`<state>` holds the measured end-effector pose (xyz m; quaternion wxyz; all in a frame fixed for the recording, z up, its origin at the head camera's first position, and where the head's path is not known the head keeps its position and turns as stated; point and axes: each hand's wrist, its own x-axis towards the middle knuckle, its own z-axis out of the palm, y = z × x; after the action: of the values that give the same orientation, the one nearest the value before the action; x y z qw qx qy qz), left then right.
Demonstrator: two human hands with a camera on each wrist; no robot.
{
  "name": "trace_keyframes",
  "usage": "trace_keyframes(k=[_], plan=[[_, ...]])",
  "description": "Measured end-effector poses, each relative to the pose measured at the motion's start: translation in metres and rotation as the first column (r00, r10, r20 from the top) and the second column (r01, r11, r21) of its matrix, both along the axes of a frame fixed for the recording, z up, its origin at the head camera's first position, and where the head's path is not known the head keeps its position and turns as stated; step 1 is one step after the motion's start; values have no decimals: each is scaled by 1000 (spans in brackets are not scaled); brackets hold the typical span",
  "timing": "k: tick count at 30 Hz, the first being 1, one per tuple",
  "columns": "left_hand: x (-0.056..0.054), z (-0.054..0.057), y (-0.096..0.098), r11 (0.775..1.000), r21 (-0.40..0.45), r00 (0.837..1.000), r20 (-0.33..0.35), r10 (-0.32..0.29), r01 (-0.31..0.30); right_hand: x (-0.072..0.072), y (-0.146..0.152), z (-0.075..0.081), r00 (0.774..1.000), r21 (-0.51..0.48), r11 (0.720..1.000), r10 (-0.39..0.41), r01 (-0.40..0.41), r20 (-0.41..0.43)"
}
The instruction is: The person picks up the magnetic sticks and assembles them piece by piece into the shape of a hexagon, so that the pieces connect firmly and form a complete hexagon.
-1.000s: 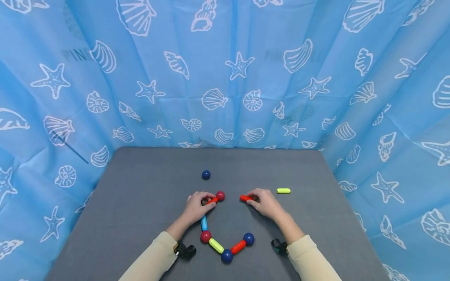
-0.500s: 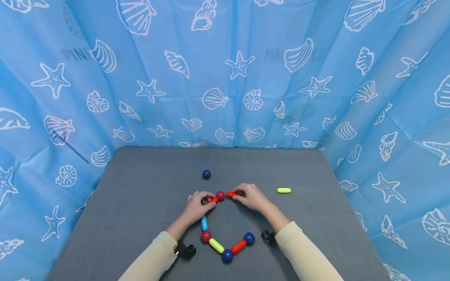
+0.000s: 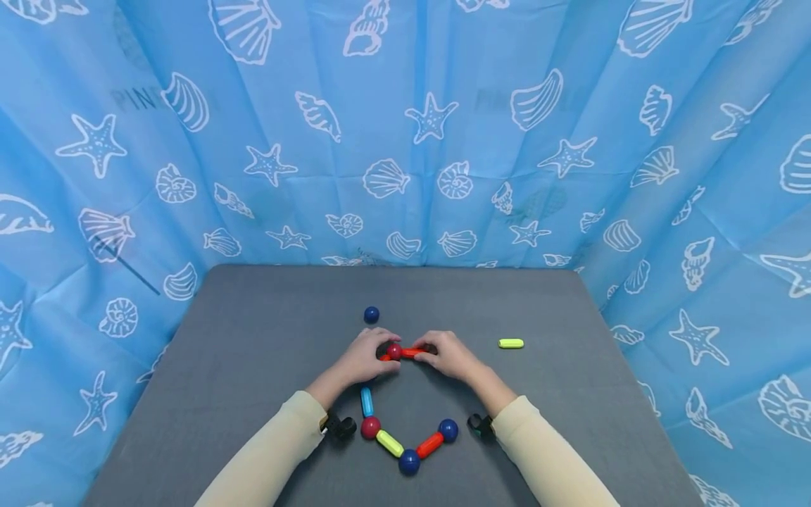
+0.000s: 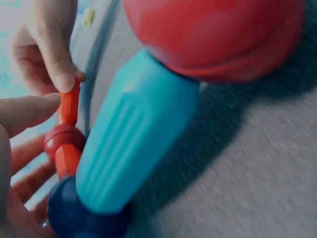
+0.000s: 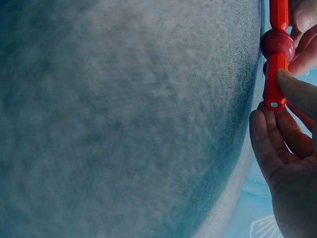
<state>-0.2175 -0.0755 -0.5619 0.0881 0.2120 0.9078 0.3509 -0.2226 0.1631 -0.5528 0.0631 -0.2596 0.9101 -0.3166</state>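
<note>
My left hand (image 3: 362, 359) pinches a red ball (image 3: 394, 351) between thumb and fingers. A red magnetic rod (image 4: 68, 159) joins that ball to a dark blue ball (image 4: 74, 210) in the left wrist view; the hand covers most of this part from above. On the other side, my right hand (image 3: 448, 353) holds a second red rod (image 5: 275, 82) by thumb and fingertips, its far end meeting the red ball. From the dark blue ball a light blue rod (image 3: 367, 402) leads to another red ball (image 3: 370, 427).
The chain continues through a yellow-green rod (image 3: 389, 443), a dark blue ball (image 3: 409, 462) and a red rod (image 3: 430, 446) to a blue ball (image 3: 448, 430). A loose blue ball (image 3: 371, 315) lies behind my left hand, a loose yellow-green rod (image 3: 510, 343) at right. A shell-print curtain (image 3: 405, 141) surrounds the grey table.
My right hand has moved left, bringing its red rod up to the red ball. The left hand has shifted from the other red rod onto the ball.
</note>
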Motion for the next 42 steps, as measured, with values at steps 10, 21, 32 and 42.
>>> trace_keyframes(k=[10, 21, 32, 42], plan=[[-8, -9, 8, 999, 0, 998, -34, -46, 46, -1, 0, 1, 1000, -48, 999, 15, -14, 13], [2, -15, -21, 990, 40, 991, 11, 136, -136, -9, 0, 1, 1000, -55, 998, 10, -9, 27], [13, -24, -36, 987, 79, 990, -12, 140, -139, -24, -3, 4, 998, -61, 998, 1, 3, 64], [13, -30, -44, 981, 133, 989, 46, 137, -142, -54, -21, 8, 995, -147, 989, -1, 16, 99]])
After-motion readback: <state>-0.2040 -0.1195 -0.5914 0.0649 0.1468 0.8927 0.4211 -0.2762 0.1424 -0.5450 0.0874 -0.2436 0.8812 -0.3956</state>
